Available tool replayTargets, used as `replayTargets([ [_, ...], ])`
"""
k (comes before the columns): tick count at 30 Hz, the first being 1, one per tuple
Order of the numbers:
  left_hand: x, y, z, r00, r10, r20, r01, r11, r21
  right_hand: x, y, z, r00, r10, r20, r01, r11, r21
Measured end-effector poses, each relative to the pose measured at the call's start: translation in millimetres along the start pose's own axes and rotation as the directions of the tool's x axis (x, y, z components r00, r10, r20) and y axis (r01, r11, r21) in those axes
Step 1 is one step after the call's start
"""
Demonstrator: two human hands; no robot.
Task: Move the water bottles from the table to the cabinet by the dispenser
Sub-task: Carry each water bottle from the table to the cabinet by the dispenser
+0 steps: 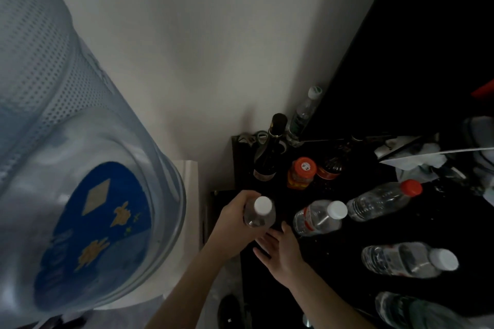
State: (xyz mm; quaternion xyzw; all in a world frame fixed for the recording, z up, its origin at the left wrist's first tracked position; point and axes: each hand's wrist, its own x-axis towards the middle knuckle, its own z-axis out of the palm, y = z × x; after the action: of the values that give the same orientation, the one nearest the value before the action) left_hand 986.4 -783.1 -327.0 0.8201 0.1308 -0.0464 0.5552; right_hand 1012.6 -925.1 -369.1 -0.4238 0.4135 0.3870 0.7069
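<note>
Clear water bottles (319,218) – white or red caps – upright on black cabinet (334,270).

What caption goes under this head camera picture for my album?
Left hand grips a white-capped bottle beside the dispenser jug; right hand open.

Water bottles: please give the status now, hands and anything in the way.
Left hand gripping white-capped water bottle over black cabinet top. Right hand open beside it, empty. Another white-capped bottle stands close right.

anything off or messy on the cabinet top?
Nothing spilled or tipped. Crumpled white paper clutters the far right of the black cabinet top. Left hand grips a white-capped bottle; right hand is open beside it.
</note>
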Motion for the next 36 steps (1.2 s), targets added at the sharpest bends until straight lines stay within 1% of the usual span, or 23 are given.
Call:
replayTargets([
  [4,-0.3,4.4,6.8,0.999,-0.016,0.038,0.015,1.0,0.019,-13.4,2.5,-2.6,1.0,0.01,0.019,-0.01,1.0,-0.007],
  [7,1.3,8.0,10.4,0.999,-0.039,0.032,0.038,0.998,0.051,-30.3,6.9,-4.4,0.999,0.035,0.029,-0.032,0.995,-0.093],
  [11,-6.1,19.2,8.4,0.999,-0.044,0.015,0.04,0.984,0.176,-57.5,9.7,-12.1,0.997,0.044,0.057,-0.032,0.978,-0.207],
  [16,-48.2,40.4,0.2,0.998,-0.044,-0.051,0.056,0.968,0.244,-98.4,6.8,-18.4,0.994,0.014,0.108,0.019,0.956,-0.294],
  [22,-102.8,84.1,-20.2,0.999,-0.004,-0.053,0.021,0.944,0.329,-161.2,-3.6,-9.4,0.977,-0.101,0.189,0.178,0.872,-0.456],
  [25,-124.8,111.4,-35.6,0.999,0.023,-0.04,-0.004,0.913,0.407,-196.6,-7.2,1.2,0.955,-0.176,0.237,0.283,0.776,-0.563],
  [27,-138.2,127.8,-48.7,0.998,0.058,-0.032,-0.036,0.88,0.473,-222.9,-7.3,8.7,0.928,-0.251,0.274,0.371,0.679,-0.633],
  [29,-150.4,137.2,-62.8,0.992,0.121,-0.03,-0.088,0.849,0.522,-244.6,-2.9,14.6,0.889,-0.316,0.33,0.457,0.582,-0.673],
  [30,-158.3,141.6,-69.3,0.987,0.154,-0.036,-0.11,0.833,0.542,-253.4,1.0,18.5,0.863,-0.355,0.359,0.501,0.516,-0.695],
  [33,-196.1,155.2,-90.0,0.968,0.222,-0.12,-0.121,0.824,0.554,-278.8,22.7,30.0,0.758,-0.49,0.43,0.608,0.294,-0.738],
  [34,-211.7,157.1,-96.5,0.957,0.243,-0.159,-0.12,0.829,0.546,-284.8,33.5,33.2,0.731,-0.501,0.464,0.632,0.24,-0.737],
  [36,-245.9,155.1,-110.1,0.935,0.269,-0.232,-0.106,0.834,0.542,-303.6,62.5,40.2,0.699,-0.492,0.519,0.653,0.143,-0.744],
])
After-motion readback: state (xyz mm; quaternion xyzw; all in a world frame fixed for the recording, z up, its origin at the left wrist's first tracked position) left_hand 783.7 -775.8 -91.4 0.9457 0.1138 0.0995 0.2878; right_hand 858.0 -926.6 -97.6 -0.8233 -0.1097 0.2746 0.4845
